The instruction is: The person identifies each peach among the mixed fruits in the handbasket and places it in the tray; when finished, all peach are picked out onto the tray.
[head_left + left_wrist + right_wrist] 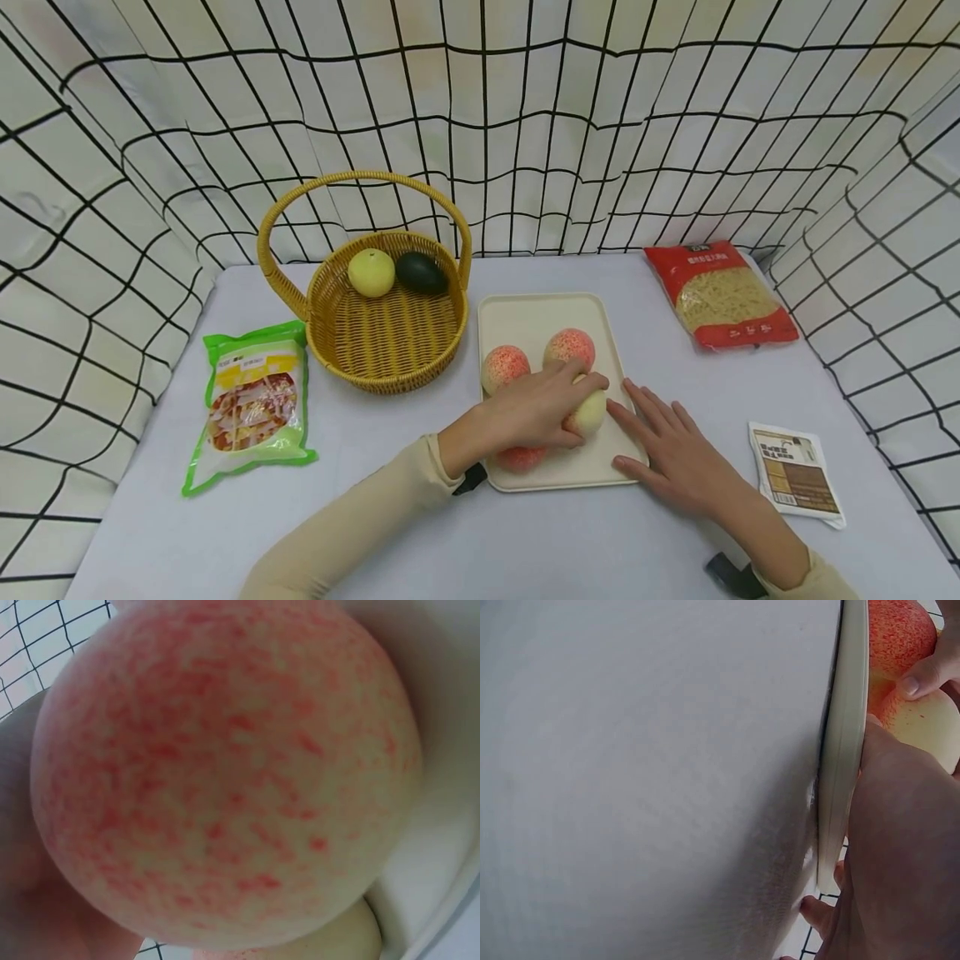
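My left hand (536, 406) reaches over a cream tray (536, 310) and grips a pale yellow and pink peach (590, 414) at the tray's right side. Its thumb (924, 677) lies against that peach in the right wrist view. Two pink-speckled peaches, one at left (505, 367) and one farther back (570, 347), sit beyond the hand. Another peach (520, 460) lies partly hidden under the left wrist; a speckled peach (225, 780) fills much of the left wrist view. With fingers extended, my right hand (671, 454) rests at the tray's right edge.
A yellow wicker basket (390, 383) with a tall handle stands back left, holding a yellow-green fruit (371, 272) and a dark green oval one (422, 273). Around lie a green-edged food bag (255, 408), a red pasta bag (723, 296) and a small white-brown packet (797, 471). Black-and-white netting surrounds the table.
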The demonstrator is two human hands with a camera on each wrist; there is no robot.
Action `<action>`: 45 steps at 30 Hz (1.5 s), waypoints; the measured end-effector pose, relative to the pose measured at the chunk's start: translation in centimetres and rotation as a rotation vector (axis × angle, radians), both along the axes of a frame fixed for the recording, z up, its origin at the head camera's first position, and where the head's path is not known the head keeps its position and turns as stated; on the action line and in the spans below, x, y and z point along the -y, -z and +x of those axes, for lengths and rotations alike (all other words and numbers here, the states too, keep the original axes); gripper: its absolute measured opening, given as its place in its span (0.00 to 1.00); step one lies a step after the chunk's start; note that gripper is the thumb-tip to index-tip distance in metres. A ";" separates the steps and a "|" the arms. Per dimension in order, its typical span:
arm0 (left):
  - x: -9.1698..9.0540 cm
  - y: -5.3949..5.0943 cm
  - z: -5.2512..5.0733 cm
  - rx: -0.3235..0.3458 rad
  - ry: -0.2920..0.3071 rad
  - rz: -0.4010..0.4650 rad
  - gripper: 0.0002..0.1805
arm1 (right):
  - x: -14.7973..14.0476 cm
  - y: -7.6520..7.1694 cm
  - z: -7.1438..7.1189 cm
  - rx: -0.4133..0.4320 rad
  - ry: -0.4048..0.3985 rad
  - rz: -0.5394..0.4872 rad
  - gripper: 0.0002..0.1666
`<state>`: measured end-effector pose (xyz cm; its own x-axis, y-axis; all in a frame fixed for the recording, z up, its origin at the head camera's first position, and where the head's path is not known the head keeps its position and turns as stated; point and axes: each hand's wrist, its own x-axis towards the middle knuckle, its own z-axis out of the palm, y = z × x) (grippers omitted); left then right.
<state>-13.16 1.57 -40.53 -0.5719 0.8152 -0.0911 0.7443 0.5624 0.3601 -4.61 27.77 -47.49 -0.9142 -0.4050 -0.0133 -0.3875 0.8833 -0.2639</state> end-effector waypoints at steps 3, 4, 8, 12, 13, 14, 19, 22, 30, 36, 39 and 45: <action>-0.1 -0.1 0.0 0.003 0.004 -0.029 0.39 | 0.1 -0.1 0.0 0.002 -0.004 0.000 0.47; -0.2 -0.1 0.0 0.005 0.003 -0.040 0.38 | 0.1 -0.1 0.0 0.006 -0.001 0.000 0.47; -0.3 0.0 -0.1 0.006 0.005 -0.084 0.37 | 0.2 -0.1 0.0 0.003 -0.003 -0.004 0.46; -0.4 0.1 -0.1 -0.005 0.018 -0.114 0.36 | 0.4 -0.3 0.1 -0.005 -0.007 -0.008 0.46; -0.4 0.1 -0.1 -0.010 0.023 -0.121 0.36 | 0.4 -0.3 0.1 -0.006 -0.008 -0.007 0.46; -0.4 0.1 -0.1 -0.015 0.028 -0.126 0.36 | 0.5 -0.3 0.1 -0.007 -0.009 -0.007 0.46; -0.4 0.0 -0.1 -0.028 0.045 -0.146 0.36 | 0.6 -0.3 0.1 -0.008 -0.010 -0.009 0.46; -0.4 0.1 -0.1 -0.027 0.053 -0.145 0.37 | 0.6 -0.2 0.1 -0.006 -0.009 -0.010 0.47; -0.5 0.2 0.0 -0.064 0.064 -0.121 0.41 | 0.3 0.3 0.1 0.010 0.003 -0.003 0.48; -0.7 0.0 0.3 -0.093 0.065 -0.130 0.43 | 0.1 0.3 0.1 0.014 0.001 0.009 0.48; -0.8 -0.1 0.4 -0.100 0.058 -0.129 0.44 | 0.1 0.2 -0.1 0.003 -0.009 0.010 0.47; -0.8 0.1 0.5 -0.108 0.048 -0.121 0.44 | 0.2 0.3 -0.2 -0.012 -0.017 0.006 0.47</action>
